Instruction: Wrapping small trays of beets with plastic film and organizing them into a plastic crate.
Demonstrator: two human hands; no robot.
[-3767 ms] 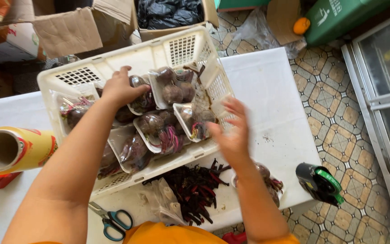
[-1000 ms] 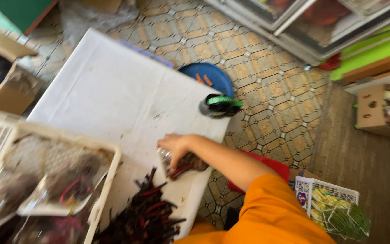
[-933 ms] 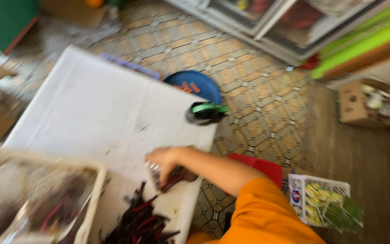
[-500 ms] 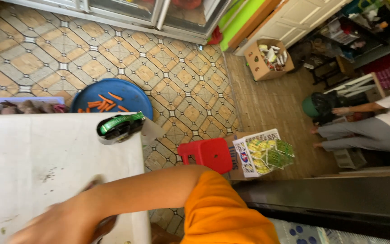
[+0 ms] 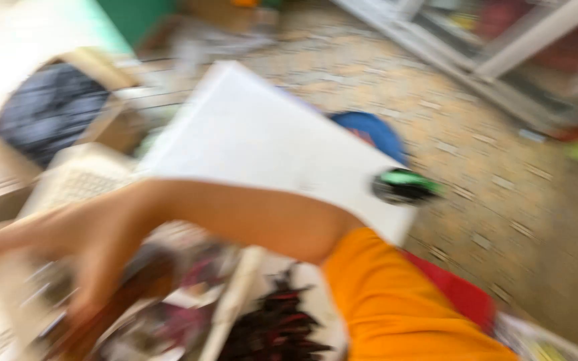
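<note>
Your right hand (image 5: 95, 247) was at the lower left of the frame, its fingers curled around a dark reddish tray of beetroot (image 5: 132, 284) over the white crate (image 5: 78, 180). Motion blur hid how tight the grip was. Your left hand was not visible. Dark red stalks (image 5: 279, 327) lay at the bottom centre on the white table (image 5: 269, 140).

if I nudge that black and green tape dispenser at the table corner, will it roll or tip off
The tape dispenser looks rounded, so it may roll rather than slide. It sits close to the edge of the white table, so a small push outward could probably drop it to the floor. The picture is blurred, so its base cannot be judged.
</note>
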